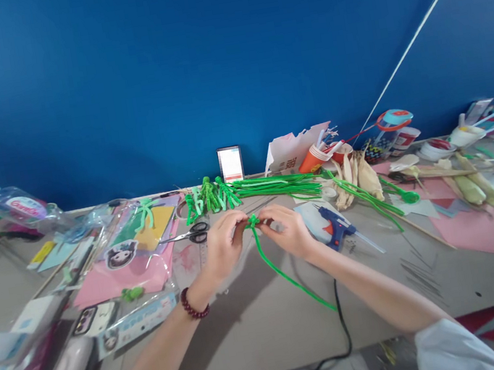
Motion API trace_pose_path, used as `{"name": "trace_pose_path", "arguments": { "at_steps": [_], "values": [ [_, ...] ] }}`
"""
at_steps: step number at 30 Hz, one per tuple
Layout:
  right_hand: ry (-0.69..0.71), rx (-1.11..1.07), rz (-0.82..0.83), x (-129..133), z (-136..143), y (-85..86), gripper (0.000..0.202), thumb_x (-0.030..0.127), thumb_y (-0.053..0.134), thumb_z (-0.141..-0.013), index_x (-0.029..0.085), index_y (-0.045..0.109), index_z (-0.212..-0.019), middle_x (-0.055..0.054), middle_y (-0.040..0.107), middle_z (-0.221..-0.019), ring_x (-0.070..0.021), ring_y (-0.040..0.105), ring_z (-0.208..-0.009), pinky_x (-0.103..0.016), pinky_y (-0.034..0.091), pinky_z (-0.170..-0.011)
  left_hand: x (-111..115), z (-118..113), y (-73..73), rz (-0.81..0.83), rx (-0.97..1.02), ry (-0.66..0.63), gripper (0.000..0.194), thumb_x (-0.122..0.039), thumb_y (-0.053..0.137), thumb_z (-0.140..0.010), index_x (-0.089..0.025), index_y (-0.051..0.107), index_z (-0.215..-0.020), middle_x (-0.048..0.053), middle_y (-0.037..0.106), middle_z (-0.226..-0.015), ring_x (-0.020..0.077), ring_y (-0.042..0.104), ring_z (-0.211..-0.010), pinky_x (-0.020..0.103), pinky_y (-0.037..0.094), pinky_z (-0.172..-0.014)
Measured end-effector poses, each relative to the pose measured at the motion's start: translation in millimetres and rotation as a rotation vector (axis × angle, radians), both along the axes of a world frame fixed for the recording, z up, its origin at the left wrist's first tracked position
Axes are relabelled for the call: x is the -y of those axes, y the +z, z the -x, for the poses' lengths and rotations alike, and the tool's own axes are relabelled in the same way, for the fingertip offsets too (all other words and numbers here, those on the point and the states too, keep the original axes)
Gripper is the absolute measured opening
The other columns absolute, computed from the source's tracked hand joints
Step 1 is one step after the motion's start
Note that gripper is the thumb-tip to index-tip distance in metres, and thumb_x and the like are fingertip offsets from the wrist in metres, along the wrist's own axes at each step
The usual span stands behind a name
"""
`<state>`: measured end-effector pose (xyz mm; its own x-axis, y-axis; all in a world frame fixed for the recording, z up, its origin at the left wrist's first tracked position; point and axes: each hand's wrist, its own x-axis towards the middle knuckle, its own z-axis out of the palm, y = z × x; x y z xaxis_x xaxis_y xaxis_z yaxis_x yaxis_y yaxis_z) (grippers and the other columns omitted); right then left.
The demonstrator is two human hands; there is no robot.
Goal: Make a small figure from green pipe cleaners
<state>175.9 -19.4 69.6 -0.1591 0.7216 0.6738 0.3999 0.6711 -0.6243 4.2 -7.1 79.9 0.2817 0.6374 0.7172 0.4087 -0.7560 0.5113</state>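
Observation:
Between my two hands is a bright green pipe cleaner (284,275), bunched into a small knot at its top end. From there its long tail curves down to the right. My left hand (228,241) pinches the knot from the left, thumb and fingers pressed together. On the other side, my right hand (288,228) pinches it too. Behind them lies a bundle of straight green pipe cleaners (280,186). Several twisted green pipe cleaner figures (210,196) stand to the left of that bundle. Black-handled scissors (197,233) rest beside my left hand.
A blue glue gun (338,227) lies right of my right hand, with a dark cable (344,326) along the table. A phone (230,164) leans on the blue wall. Pink paper (122,286), a bottle (16,206) and a mouse (72,362) are at left. Dried husks (361,176) stand at right.

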Motion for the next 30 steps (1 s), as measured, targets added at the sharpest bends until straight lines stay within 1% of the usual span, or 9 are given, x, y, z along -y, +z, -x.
{"name": "trace_pose_path", "arguments": {
  "at_steps": [5,9,12,15,18,21,24,26,30],
  "values": [
    [-0.043,0.029,-0.055,2,1,1.5,0.015,0.009,0.052,-0.079,0.02,0.06,-0.085,-0.005,0.063,-0.083,-0.0144,0.059,-0.073,-0.027,0.051,-0.068,1,-1,-0.9,0.008,-0.03,-0.004,0.008,-0.013,0.048,-0.086,-0.019,0.055,-0.086,0.004,0.061,-0.082,0.0139,0.058,-0.078,0.025,0.045,-0.071],
    [-0.077,0.091,-0.136,4,2,2.5,0.016,0.008,0.049,-0.079,0.02,0.059,-0.083,-0.005,0.064,-0.081,-0.0157,0.06,-0.078,-0.028,0.05,-0.072,4,-3,-2.2,0.027,-0.067,0.038,0.01,-0.014,0.045,-0.088,-0.019,0.053,-0.086,0.004,0.06,-0.082,0.0142,0.057,-0.079,0.025,0.045,-0.071],
    [-0.095,0.1,-0.152,6,3,2.9,0.017,0.008,0.047,-0.08,0.021,0.058,-0.084,-0.005,0.064,-0.081,-0.0158,0.061,-0.079,-0.028,0.051,-0.072,8,-5,-3.2,0.059,-0.072,0.07,0.01,-0.014,0.044,-0.088,-0.018,0.053,-0.085,0.003,0.06,-0.081,0.0138,0.057,-0.076,0.025,0.045,-0.069],
    [-0.101,0.088,-0.159,6,4,2.9,0.018,0.008,0.048,-0.08,0.021,0.059,-0.084,-0.005,0.064,-0.081,-0.0158,0.061,-0.079,-0.028,0.051,-0.072,10,-7,-4.0,0.112,-0.034,0.1,0.01,-0.015,0.045,-0.087,-0.018,0.054,-0.085,0.003,0.061,-0.079,0.013,0.058,-0.072,0.023,0.045,-0.065],
    [-0.088,0.059,-0.145,5,2,2.7,0.016,0.008,0.05,-0.08,0.02,0.06,-0.083,-0.005,0.065,-0.08,-0.0155,0.061,-0.078,-0.028,0.051,-0.072,9,-8,-4.5,0.117,0.012,0.079,0.01,-0.017,0.047,-0.087,-0.019,0.056,-0.085,0.003,0.064,-0.08,0.0135,0.06,-0.074,0.024,0.047,-0.068],
    [-0.076,0.011,-0.096,2,0,2.5,0.015,0.009,0.052,-0.08,0.02,0.061,-0.084,-0.005,0.065,-0.081,-0.015,0.062,-0.078,-0.028,0.051,-0.071,5,-8,-5.2,0.129,0.066,0.04,0.009,-0.02,0.051,-0.086,-0.019,0.06,-0.087,0.004,0.066,-0.084,0.0145,0.062,-0.077,0.026,0.049,-0.07],
    [-0.063,-0.023,-0.051,0,-1,2.1,0.013,0.011,0.053,-0.08,0.02,0.062,-0.084,-0.005,0.065,-0.081,-0.0149,0.062,-0.077,-0.028,0.052,-0.069,2,-7,-6.1,0.181,0.113,0.018,0.008,-0.022,0.055,-0.084,-0.019,0.061,-0.087,0.004,0.067,-0.082,0.0142,0.062,-0.074,0.025,0.049,-0.067],
    [-0.048,-0.034,-0.043,-1,-1,1.8,0.013,0.011,0.053,-0.08,0.02,0.062,-0.083,-0.005,0.065,-0.081,-0.0149,0.062,-0.077,-0.027,0.053,-0.068,1,-6,-6.7,0.198,0.123,0.016,0.008,-0.023,0.055,-0.084,-0.019,0.061,-0.085,0.003,0.066,-0.08,0.0141,0.062,-0.073,0.025,0.049,-0.065],
    [0.005,-0.042,-0.012,-2,0,0.2,0.015,0.01,0.053,-0.079,0.02,0.062,-0.086,-0.006,0.066,-0.087,-0.0156,0.062,-0.084,-0.026,0.054,-0.067,0,-5,-7.6,0.177,0.092,0.028,0.008,-0.023,0.053,-0.085,-0.018,0.059,-0.083,0.003,0.065,-0.08,0.0142,0.061,-0.075,0.025,0.049,-0.068]
  ]
}}
